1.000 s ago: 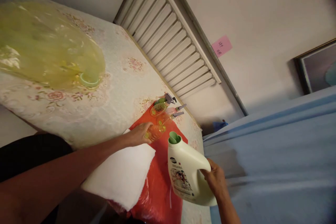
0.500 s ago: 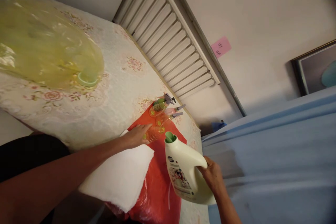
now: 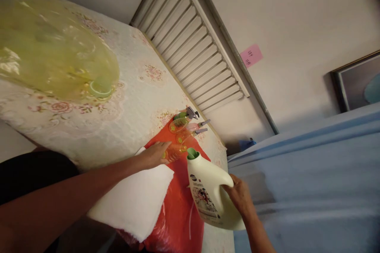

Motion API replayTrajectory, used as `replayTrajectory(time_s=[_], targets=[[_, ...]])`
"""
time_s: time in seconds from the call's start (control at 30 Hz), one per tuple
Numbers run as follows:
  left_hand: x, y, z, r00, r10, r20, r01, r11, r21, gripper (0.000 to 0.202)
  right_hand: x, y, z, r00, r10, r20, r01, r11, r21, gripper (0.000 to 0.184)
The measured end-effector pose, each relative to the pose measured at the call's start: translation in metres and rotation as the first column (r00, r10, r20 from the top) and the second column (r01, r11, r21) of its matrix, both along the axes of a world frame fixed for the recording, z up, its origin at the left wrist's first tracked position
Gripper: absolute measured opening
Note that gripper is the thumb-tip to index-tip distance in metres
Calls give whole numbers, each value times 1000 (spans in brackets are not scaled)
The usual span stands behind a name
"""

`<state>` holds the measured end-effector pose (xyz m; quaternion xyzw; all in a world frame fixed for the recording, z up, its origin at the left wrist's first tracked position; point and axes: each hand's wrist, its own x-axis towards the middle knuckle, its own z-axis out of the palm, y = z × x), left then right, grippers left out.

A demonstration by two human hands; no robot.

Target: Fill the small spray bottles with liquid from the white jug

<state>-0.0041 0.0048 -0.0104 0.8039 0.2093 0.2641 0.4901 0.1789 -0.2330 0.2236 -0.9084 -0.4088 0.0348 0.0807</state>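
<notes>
My right hand (image 3: 239,191) is closed round the handle of a large cream detergent jug (image 3: 208,193) with a printed label. Its green pouring spout (image 3: 192,153) is right at the mouth of a small clear bottle (image 3: 175,152), which has no top on it. My left hand (image 3: 156,154) grips that bottle near its base, with part of the fingers hidden. Beside it stand several clear spray bottles (image 3: 184,136) with grey trigger heads. They rest on a red plastic sheet or bag (image 3: 178,213). A folded white towel (image 3: 136,197) lies under my left forearm.
A big yellow see-through plastic bag (image 3: 56,51) with things inside lies on the flowered tablecloth (image 3: 133,99). Behind the table is a white slatted radiator (image 3: 192,39). A pink note (image 3: 251,56) is on the wall, and a blue cloth (image 3: 308,182) hangs at the right.
The view has shifted very slightly. Both hands, the jug and the bottle keep nearly the same places.
</notes>
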Motion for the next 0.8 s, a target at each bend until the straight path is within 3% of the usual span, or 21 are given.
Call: replayTrajectory(time_s=[0.8], targets=[[3, 1, -6, 999, 2, -35, 1, 997, 79, 79, 7, 2, 10, 990, 78, 115, -62, 989, -133, 24]])
